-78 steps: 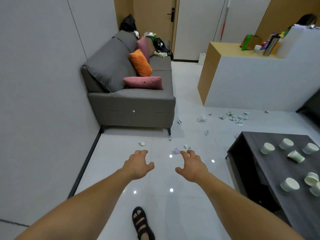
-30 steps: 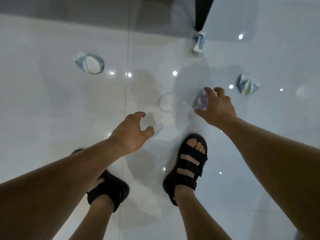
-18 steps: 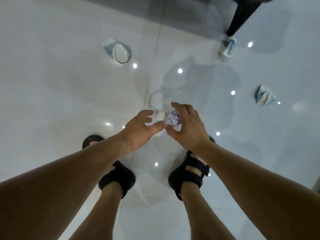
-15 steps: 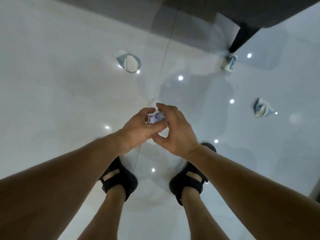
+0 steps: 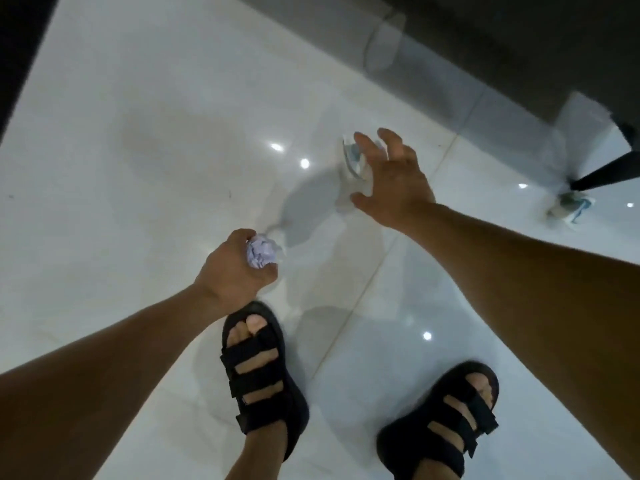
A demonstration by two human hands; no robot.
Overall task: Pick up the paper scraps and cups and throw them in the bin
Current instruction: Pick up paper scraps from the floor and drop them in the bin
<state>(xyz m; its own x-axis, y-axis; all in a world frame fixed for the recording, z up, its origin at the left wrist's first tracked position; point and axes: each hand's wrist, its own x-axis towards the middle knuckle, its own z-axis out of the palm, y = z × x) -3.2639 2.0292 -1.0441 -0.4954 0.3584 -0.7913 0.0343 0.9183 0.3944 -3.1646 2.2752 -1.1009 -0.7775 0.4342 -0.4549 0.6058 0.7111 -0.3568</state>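
Lilac paper ball [image 5: 260,252] sits in the left hand [image 5: 230,275], fingers curled round it. Right hand [image 5: 393,181] is spread wide just over a blue-white scrap [image 5: 350,160] on the tiled floor [image 5: 138,202], can't tell if it's touching. Second scrap [image 5: 569,208] lies far right by a black leg [image 5: 606,173].

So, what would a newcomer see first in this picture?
The left hand at the centre, which grips a purple paper ball. Above it to the right, the right hand spreads open over a white and blue scrap on the floor. Two black sandals stand at the bottom.
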